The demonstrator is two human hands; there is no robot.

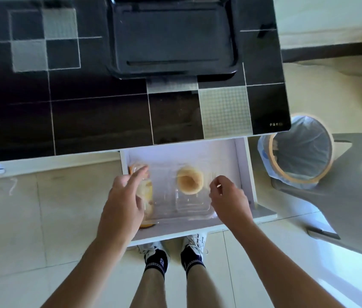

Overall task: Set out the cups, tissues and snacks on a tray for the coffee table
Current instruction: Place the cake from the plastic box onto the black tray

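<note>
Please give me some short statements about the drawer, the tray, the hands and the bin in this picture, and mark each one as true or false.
1. The white drawer under the table is pulled open. True.
2. The black tray on the coffee table already holds cups and tissues. False: nothing shows on the tray.
3. A clear plastic snack box with a round pastry inside lies in the drawer. True.
4. The left hand rests on the table top. False: it reaches into the drawer, over a wrapped pastry.
5. The right hand is at the right edge of the snack box. True.
6. The waste bin stands left of the drawer. False: it stands to the right.
</note>
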